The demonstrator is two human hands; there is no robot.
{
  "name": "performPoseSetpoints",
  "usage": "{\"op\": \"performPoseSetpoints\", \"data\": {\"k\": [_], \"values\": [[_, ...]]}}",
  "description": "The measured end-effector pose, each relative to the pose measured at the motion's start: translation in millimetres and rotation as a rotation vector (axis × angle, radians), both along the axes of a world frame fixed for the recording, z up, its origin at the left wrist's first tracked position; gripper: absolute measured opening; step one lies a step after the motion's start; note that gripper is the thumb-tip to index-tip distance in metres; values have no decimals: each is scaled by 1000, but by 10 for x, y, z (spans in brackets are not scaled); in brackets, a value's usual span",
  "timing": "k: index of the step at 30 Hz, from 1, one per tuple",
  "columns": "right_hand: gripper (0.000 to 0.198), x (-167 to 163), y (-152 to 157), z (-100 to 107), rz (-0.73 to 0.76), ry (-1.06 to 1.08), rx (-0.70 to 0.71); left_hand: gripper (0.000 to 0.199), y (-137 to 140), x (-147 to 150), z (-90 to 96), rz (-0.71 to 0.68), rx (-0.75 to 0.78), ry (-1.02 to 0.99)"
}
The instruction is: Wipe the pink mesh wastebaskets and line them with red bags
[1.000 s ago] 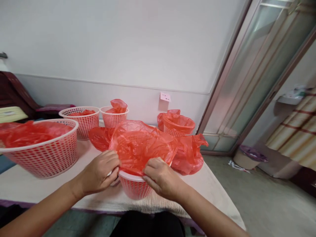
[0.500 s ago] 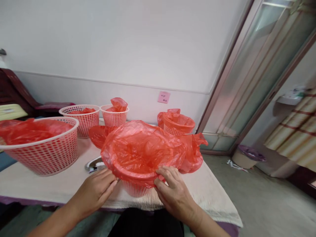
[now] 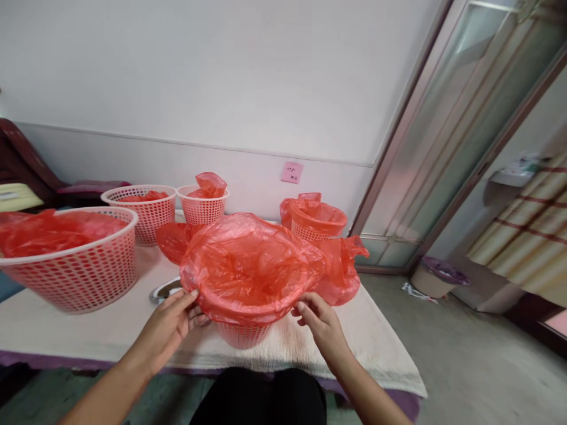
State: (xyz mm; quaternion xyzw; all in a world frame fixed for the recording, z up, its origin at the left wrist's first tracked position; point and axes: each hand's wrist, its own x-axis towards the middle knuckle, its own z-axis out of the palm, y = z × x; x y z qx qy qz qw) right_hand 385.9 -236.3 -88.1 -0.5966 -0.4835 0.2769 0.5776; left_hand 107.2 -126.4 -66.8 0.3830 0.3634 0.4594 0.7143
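Note:
In front of me on the table stands a pink perforated plastic basket (image 3: 244, 335). A thin red plastic bag (image 3: 261, 277) lines it, with its edge folded down over the rim. At the left of the rim, my left hand (image 3: 177, 316) has its thumb on the bag's edge and its other fingers curled below. My right hand (image 3: 321, 321) has thumb and bent fingers at the bag's right edge, closed on the film. A grey-and-white object (image 3: 163, 291), partly hidden by the bag, lies behind my left hand.
A large pink basket (image 3: 88, 277) with red film stands at left. Two smaller ones, a left basket (image 3: 153, 218) and a middle basket (image 3: 204, 209), stand behind. Another bag-covered basket (image 3: 316, 221) is at back right. A bin (image 3: 436, 277) stands on the floor.
My right hand has moved right along the rim, from the front to the right side. My left hand has turned, its thumb now up on the bag's edge. The view shifted slightly.

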Motion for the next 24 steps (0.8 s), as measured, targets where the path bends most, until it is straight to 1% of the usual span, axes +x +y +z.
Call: {"op": "performPoseSetpoints", "data": {"k": [2, 4, 5, 6, 8, 9, 10, 11, 12, 13, 14, 16, 18, 19, 21, 24], "values": [[31, 68, 62, 22, -11, 182, -66, 10, 65, -31, -46, 7, -49, -30], [31, 129, 89, 84, -32, 299, -97, 11, 164, -116, -80, 43, -59, 25], [30, 155, 92, 125, -43, 341, -106, 12, 220, -173, -79, 102, -22, 86], [30, 178, 92, 166, -56, 376, -112, 11, 273, -233, -61, 190, 39, 152], [32, 213, 102, 233, -89, 427, -109, 9, 350, -332, 49, 420, 208, 244], [34, 228, 119, 252, -107, 445, -108, 8, 367, -358, 142, 526, 288, 253], [37, 240, 145, 262, -119, 456, -109, 7, 368, -362, 259, 606, 364, 261], [39, 253, 181, 264, -131, 459, -106, 10, 357, -340, 393, 649, 441, 282], [40, 265, 226, 262, -148, 455, -96, 18, 342, -294, 538, 630, 534, 335], [40, 277, 276, 259, -171, 447, -82, 21, 331, -224, 685, 604, 668, 475], [39, 290, 329, 259, -193, 439, -67, 24, 331, -134, 826, 507, 773, 594], [36, 314, 436, 277, -213, 433, -40, 29, 386, 94, 1067, 321, 933, 742], [34, 336, 537, 311, -194, 447, -15, 32, 513, 370, 1233, 186, 1104, 918], [34, 346, 585, 327, -180, 457, -1, 32, 593, 520, 1285, 125, 1160, 960], [32, 364, 678, 342, -159, 475, 31, 31, 759, 837, 1329, -15, 1261, 1039], [29, 387, 803, 309, -138, 500, 61, 28, 973, 1298, 1279, -158, 1304, 1134]]}}
